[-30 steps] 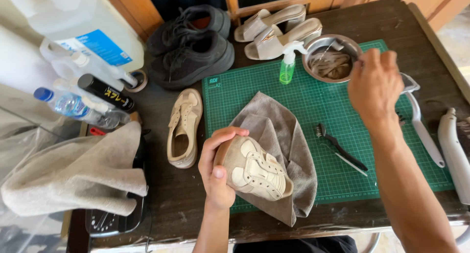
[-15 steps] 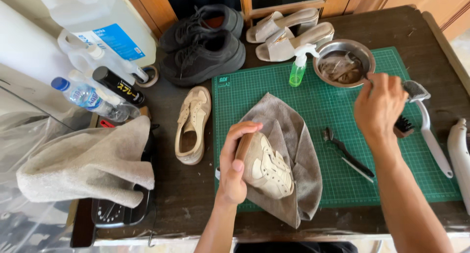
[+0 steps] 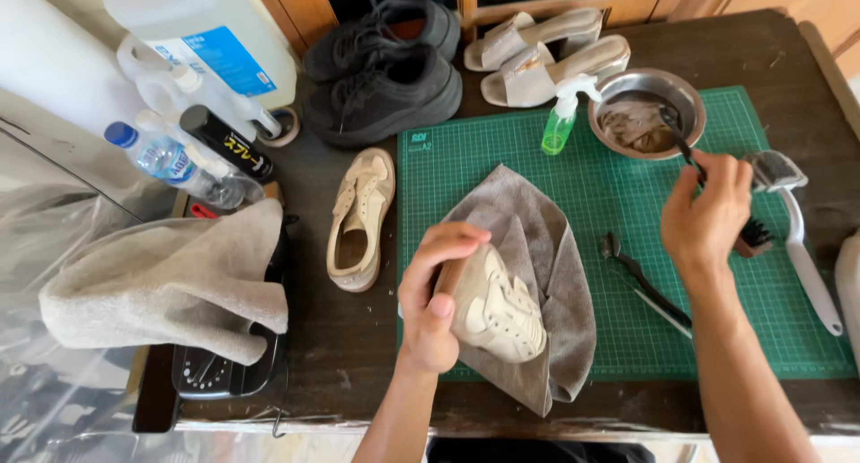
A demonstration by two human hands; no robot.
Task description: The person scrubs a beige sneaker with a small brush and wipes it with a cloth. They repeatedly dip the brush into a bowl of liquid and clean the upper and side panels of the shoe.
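My left hand (image 3: pixel 434 297) grips a cream sneaker (image 3: pixel 497 306) over a grey cloth (image 3: pixel 546 248) spread on the green cutting mat (image 3: pixel 502 158). My right hand (image 3: pixel 703 217) holds a thin dark-handled brush (image 3: pixel 678 138) whose tip dips into a metal bowl (image 3: pixel 647 112) of murky liquid. The matching cream sneaker (image 3: pixel 360 219) lies on the dark table to the left of the mat.
A green spray bottle (image 3: pixel 563 118) stands by the bowl. A small black brush (image 3: pixel 645 279) and a white-handled brush (image 3: pixel 802 239) lie on the mat. Black sneakers (image 3: pixel 385 69), beige sandals (image 3: pixel 542 55), bottles (image 3: pixel 193 163), a large jug and a grey towel (image 3: pixel 170 279) crowd the back and left.
My right hand has drawn back from over the bowl toward me, keeping the brush tip in it. My left hand has turned the sneaker slightly on the cloth.
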